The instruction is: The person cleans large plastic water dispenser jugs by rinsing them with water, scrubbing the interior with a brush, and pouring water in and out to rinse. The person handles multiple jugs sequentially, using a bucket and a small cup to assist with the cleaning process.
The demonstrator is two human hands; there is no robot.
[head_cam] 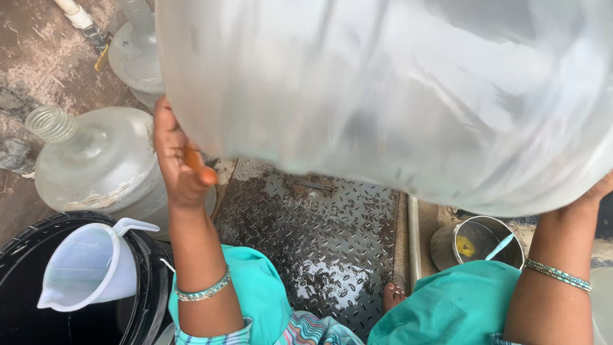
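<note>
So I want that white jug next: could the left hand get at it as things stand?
Probably not right away. The left hand is pressed against the big jar, propping it up with the right hand. The jug sits uncovered in the black bin just below that arm.

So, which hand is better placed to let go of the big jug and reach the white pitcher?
Left, probably. The left hand grips the jug directly above the pitcher on the black bin; the right hand supports the jug's far side.

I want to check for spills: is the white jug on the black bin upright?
Tipped: the white jug leans over the black bin, mouth showing.
</note>
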